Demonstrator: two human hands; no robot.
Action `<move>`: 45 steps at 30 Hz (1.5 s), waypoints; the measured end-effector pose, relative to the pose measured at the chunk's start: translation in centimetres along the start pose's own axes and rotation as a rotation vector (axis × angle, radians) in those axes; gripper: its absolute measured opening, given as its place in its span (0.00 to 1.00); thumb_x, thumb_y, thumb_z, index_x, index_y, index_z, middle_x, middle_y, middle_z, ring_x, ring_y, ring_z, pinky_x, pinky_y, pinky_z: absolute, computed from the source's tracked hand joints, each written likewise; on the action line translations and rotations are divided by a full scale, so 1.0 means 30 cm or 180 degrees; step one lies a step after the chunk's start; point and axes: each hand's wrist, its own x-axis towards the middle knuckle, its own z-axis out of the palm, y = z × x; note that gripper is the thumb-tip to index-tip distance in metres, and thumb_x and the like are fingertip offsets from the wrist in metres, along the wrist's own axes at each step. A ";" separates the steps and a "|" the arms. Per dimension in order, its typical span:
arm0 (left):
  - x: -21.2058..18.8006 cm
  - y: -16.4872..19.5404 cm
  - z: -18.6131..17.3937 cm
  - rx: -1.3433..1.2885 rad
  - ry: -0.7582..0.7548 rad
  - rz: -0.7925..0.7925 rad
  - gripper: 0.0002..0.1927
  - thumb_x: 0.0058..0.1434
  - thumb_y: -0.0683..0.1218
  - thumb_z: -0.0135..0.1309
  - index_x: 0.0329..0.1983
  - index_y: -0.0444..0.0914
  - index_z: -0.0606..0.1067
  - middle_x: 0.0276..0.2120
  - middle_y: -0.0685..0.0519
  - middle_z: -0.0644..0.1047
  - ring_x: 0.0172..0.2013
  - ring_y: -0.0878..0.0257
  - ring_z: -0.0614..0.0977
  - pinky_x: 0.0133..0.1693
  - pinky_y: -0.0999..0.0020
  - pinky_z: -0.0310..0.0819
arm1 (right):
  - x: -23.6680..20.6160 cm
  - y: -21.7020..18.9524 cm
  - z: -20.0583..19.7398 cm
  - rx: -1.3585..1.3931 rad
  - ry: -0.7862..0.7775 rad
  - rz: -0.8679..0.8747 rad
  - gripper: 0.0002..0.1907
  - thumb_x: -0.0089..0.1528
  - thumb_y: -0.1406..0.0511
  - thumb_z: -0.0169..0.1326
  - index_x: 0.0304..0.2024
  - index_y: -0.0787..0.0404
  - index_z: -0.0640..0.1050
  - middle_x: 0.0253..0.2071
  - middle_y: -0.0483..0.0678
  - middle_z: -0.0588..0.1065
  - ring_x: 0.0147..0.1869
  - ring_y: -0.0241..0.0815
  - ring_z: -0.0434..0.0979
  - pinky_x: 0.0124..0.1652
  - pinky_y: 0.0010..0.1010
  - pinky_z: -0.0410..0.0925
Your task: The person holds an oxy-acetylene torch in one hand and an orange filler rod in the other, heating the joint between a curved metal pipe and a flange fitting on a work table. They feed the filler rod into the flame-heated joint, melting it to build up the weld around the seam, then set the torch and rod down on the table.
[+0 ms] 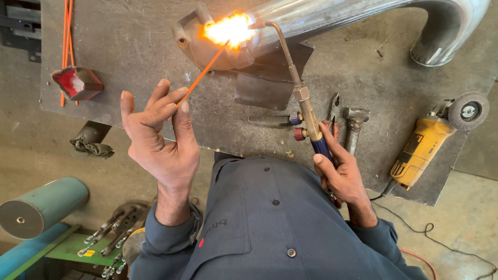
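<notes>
Head view of a person brazing at a steel counter [129, 46]. The left hand [161, 140] is pinching an orange filler rod [203, 72] between thumb and fingertips, the remaining fingers spread loosely; the rod is running from the hand toward one o'clock, its far tip entering the flame [231, 28]. The right hand [340, 173] is closing firmly around the blue handle of a gas torch [303, 101], whose brass body and thin neck are extending toward eleven o'clock and hooking over so that the tip is meeting the same bright spot. The flame is playing on a rounded metal fitting [207, 49] at the end of a large curved steel pipe [441, 31], which is lying across the counter at twelve o'clock from the person. The two long axes, rod and torch, are thus converging on the joint from opposite sides, the left hand being the nearer of the two to the heated point. Resting at three o'clock from the right hand is a yellow angle grinder [425, 145] with a flap disc; pliers [334, 116] and a hammer [354, 129] are lying just beside the torch handle. A red-lined metal tray [78, 82] is sitting at ten o'clock from the left hand, with spare orange rods [66, 31] beside it.
</notes>
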 end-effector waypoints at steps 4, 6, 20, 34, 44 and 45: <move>-0.001 0.003 -0.002 0.0036 -0.0029 0.0017 0.12 0.75 0.34 0.59 0.50 0.38 0.68 0.48 0.50 0.84 0.63 0.55 0.81 0.76 0.54 0.41 | -0.003 0.003 -0.003 -0.0047 0.0022 0.0016 0.37 0.65 0.64 0.51 0.76 0.52 0.58 0.22 0.39 0.64 0.18 0.27 0.62 0.20 0.22 0.60; 0.003 0.000 0.002 0.0019 -0.0026 0.0022 0.12 0.76 0.34 0.59 0.50 0.38 0.67 0.47 0.50 0.84 0.63 0.54 0.81 0.76 0.54 0.40 | -0.002 0.003 -0.001 -0.0041 0.0022 0.0030 0.37 0.65 0.64 0.51 0.76 0.52 0.58 0.22 0.39 0.64 0.18 0.27 0.62 0.20 0.22 0.60; 0.001 0.004 -0.007 -0.0015 0.0027 0.0008 0.12 0.76 0.34 0.58 0.50 0.38 0.67 0.47 0.49 0.84 0.63 0.53 0.81 0.77 0.54 0.41 | 0.017 -0.016 0.010 0.0108 -0.0018 -0.0129 0.36 0.66 0.65 0.51 0.76 0.54 0.58 0.21 0.40 0.64 0.18 0.28 0.61 0.21 0.21 0.60; 0.002 0.004 -0.003 -0.0016 0.0013 0.0002 0.12 0.76 0.34 0.58 0.51 0.38 0.67 0.47 0.51 0.84 0.63 0.55 0.81 0.77 0.53 0.41 | 0.005 0.002 -0.001 0.0024 -0.0012 0.0088 0.37 0.65 0.65 0.51 0.76 0.51 0.58 0.22 0.40 0.64 0.17 0.28 0.61 0.19 0.22 0.59; 0.014 -0.002 0.007 0.0055 -0.0017 0.0053 0.12 0.76 0.34 0.59 0.50 0.38 0.68 0.46 0.51 0.84 0.62 0.54 0.82 0.76 0.53 0.42 | 0.018 -0.010 0.015 0.0043 0.0026 0.0077 0.36 0.66 0.65 0.51 0.77 0.51 0.58 0.21 0.40 0.64 0.17 0.27 0.60 0.19 0.21 0.60; 0.015 -0.003 0.008 0.0053 -0.0018 0.0053 0.12 0.76 0.34 0.59 0.50 0.38 0.68 0.46 0.51 0.84 0.62 0.54 0.82 0.76 0.53 0.42 | 0.018 -0.009 0.015 0.0061 0.0021 0.0077 0.36 0.66 0.65 0.51 0.77 0.51 0.58 0.21 0.40 0.64 0.17 0.27 0.60 0.19 0.21 0.60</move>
